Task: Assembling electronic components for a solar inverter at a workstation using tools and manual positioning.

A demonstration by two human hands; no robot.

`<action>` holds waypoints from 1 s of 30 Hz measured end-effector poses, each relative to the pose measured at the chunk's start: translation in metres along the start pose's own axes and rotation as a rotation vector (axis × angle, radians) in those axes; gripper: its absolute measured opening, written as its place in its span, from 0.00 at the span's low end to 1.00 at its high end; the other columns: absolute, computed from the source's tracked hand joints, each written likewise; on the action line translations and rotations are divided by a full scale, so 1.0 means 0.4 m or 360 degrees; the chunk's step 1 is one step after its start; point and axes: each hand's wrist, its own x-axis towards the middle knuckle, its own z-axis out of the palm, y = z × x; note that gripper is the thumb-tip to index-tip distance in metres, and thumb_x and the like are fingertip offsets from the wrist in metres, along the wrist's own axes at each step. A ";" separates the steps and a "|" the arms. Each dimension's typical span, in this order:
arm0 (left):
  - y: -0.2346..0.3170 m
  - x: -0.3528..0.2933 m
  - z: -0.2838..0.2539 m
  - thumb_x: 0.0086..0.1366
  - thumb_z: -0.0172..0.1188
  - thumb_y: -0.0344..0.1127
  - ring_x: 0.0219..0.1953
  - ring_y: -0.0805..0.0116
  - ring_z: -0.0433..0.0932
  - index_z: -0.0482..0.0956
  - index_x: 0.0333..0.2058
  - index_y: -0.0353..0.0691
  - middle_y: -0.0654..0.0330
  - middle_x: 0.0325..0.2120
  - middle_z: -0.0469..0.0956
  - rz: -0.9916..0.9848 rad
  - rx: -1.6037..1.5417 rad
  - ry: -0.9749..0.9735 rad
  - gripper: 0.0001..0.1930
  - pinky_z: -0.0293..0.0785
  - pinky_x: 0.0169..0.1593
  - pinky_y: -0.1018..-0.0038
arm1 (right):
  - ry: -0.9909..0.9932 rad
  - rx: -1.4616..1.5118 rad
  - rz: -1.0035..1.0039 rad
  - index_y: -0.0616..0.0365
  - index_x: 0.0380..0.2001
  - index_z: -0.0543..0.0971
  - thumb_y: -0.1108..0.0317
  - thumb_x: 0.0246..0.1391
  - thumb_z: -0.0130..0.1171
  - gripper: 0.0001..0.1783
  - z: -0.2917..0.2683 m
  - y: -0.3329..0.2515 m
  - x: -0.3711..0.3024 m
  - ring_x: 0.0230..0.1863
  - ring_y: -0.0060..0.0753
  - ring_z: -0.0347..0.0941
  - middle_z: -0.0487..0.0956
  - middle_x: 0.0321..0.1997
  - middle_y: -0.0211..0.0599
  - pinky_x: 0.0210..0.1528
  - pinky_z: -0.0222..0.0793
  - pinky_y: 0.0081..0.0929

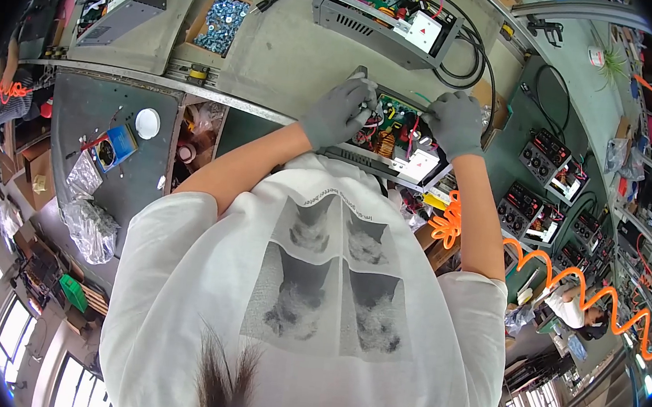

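Note:
In front of me sits an open-cased electronic unit (395, 136), its circuit board, copper coil, coloured wires and a white plate exposed. My left hand (340, 112), in a grey glove, is over the unit's left side, its fingers bent together beside some wires. What those fingers hold, if anything, is hidden. My right hand (456, 124), gloved the same, is at the unit's right far corner with fingers closed downward. A green wire (422, 97) shows just left of its fingertips; whether they grip it I cannot make out.
Beyond stands a similar open unit (387, 21) with a black cable (477, 57) looped at its right. A box of screws (222, 22) lies to the left, another open unit (124, 3) farther left. An orange coiled hose (450, 223) runs by my right arm. Several finished-looking units (529, 211) stand right.

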 end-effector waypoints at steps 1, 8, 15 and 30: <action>-0.002 -0.001 0.001 0.55 0.53 0.23 0.52 0.48 0.72 0.69 0.36 0.37 0.51 0.37 0.72 -0.0006 0.0001 0.0002 0.09 0.60 0.67 0.52 | -0.0003 0.0001 -0.0006 0.46 0.36 0.84 0.54 0.48 0.65 0.13 -0.016 -0.012 0.008 0.50 0.34 0.71 0.80 0.40 0.28 0.50 0.67 0.38; 0.000 0.001 0.003 0.56 0.54 0.26 0.53 0.48 0.71 0.69 0.36 0.38 0.51 0.38 0.73 0.0002 0.0043 0.0000 0.09 0.61 0.65 0.54 | -0.0499 -0.0162 0.0402 0.52 0.35 0.85 0.61 0.49 0.61 0.12 -0.043 -0.056 0.070 0.44 0.43 0.80 0.83 0.38 0.40 0.44 0.74 0.37; 0.000 -0.002 -0.007 0.56 0.56 0.27 0.56 0.48 0.69 0.71 0.37 0.38 0.50 0.42 0.73 0.0038 0.0111 -0.0001 0.09 0.64 0.62 0.57 | -0.0448 0.0119 0.0643 0.56 0.33 0.85 0.60 0.46 0.62 0.13 -0.048 -0.049 0.039 0.45 0.46 0.80 0.83 0.41 0.44 0.46 0.75 0.35; -0.011 0.001 0.009 0.55 0.55 0.26 0.54 0.49 0.71 0.70 0.35 0.38 0.50 0.40 0.73 -0.0006 0.0091 0.0063 0.09 0.63 0.64 0.58 | -0.0287 -0.0020 0.0656 0.52 0.32 0.86 0.66 0.49 0.59 0.10 -0.022 -0.071 0.064 0.42 0.48 0.81 0.84 0.36 0.43 0.42 0.76 0.34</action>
